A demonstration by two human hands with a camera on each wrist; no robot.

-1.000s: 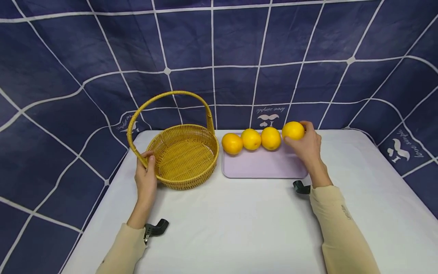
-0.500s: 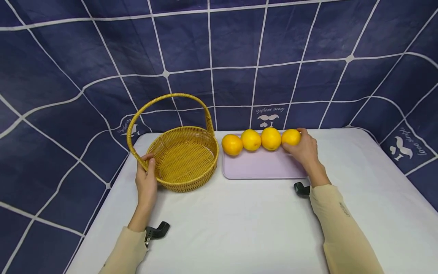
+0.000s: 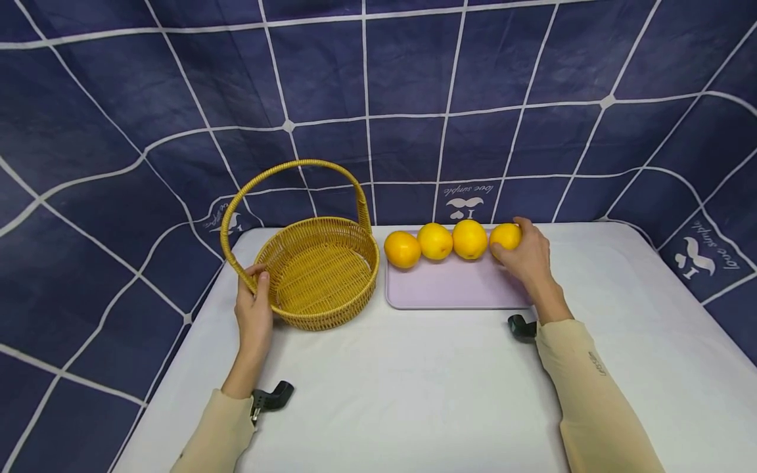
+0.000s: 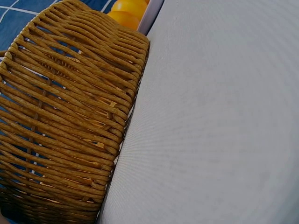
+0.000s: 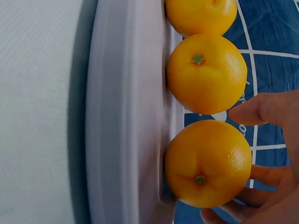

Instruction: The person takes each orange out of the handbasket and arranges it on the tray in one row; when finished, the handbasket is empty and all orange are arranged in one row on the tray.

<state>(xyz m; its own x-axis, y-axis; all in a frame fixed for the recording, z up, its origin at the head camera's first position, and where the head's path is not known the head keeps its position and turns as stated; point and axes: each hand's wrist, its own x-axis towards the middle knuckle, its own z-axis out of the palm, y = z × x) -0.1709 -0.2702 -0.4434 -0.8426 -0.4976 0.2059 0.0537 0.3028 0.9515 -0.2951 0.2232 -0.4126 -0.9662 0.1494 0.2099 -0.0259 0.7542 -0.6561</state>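
A yellow-brown wicker basket with a tall arched handle stands at left on the white table. My left hand grips its left side by the foot of the handle, thumb over the rim; the left wrist view shows the woven wall close up. A row of oranges lies along the back of a pale purple tray. Around the rightmost orange is my right hand. In the right wrist view the thumb stands off that orange, and the loosely bent fingers lie beside its far side.
Left of that orange sit the other oranges, side by side. Dark blue cloth with white lines hangs behind and at both sides. Black wrist camera mounts stick out at both sleeves. White tabletop lies in front.
My right hand has lowered the rightmost orange onto the tray, level with the row, and its thumb and fingers have loosened. The left hand and basket have stayed in place.
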